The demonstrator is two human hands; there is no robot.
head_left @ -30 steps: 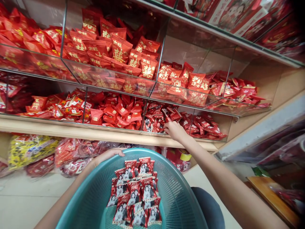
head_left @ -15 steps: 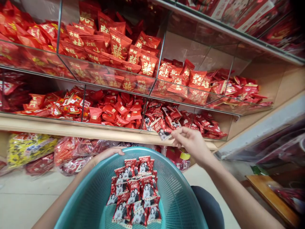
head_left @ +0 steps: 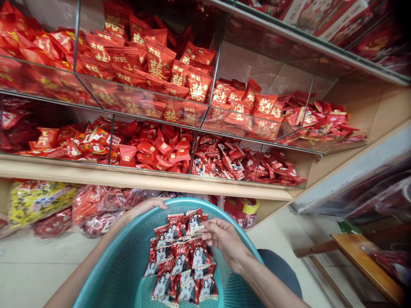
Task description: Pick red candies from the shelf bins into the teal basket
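"Hands?"
"Your right hand (head_left: 221, 241), centre frame: fingers pinched on one red packet (head_left: 194, 222), not yet released. Your left hand (head_left: 146, 208), just left of it: gripping the far rim of the teal basket (head_left: 107, 261)."
"Done?"
"Rows of packets (head_left: 180, 259), bottom centre, lay inside, mostly picture side up; the pinched one sat at their upper end."
"Left?"
"Bare mesh showed around your rows. Matching stock (head_left: 233, 164), right of centre, remained on the lower shelf (head_left: 160, 182)."
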